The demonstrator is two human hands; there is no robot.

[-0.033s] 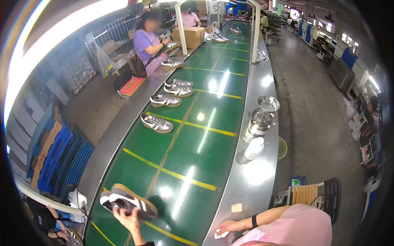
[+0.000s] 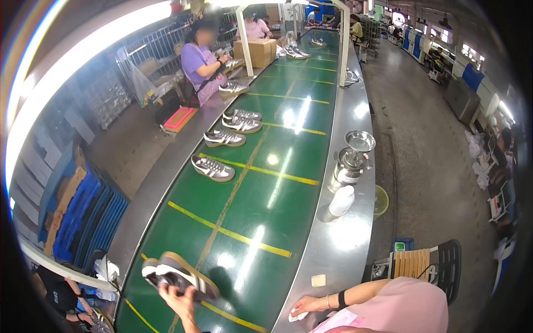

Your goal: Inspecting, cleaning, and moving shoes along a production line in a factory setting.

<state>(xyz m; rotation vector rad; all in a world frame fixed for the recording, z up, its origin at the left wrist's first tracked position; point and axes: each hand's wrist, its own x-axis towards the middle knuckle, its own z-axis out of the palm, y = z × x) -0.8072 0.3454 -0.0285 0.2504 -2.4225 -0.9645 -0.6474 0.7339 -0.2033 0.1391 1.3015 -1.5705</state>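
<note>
Over the near end of the green conveyor belt, my left hand grips dark sneakers with white stripes and brown soles. They look like a pair held together, tilted with the soles up and away from me; the fingers partly hide them. My right hand rests on the metal ledge along the belt's right side, closed on a crumpled white cloth. A small pale square pad lies just beyond that hand.
Several similar sneakers stand along the belt's left edge. On the right ledge are a white bottle and a metal pump dispenser with a dish top. A co-worker in purple handles a shoe at far left. Blue pallets lean at left.
My left hand and the sneakers have shifted slightly to the right, and the sneakers have turned a little. My right hand stays on the ledge with the cloth.
</note>
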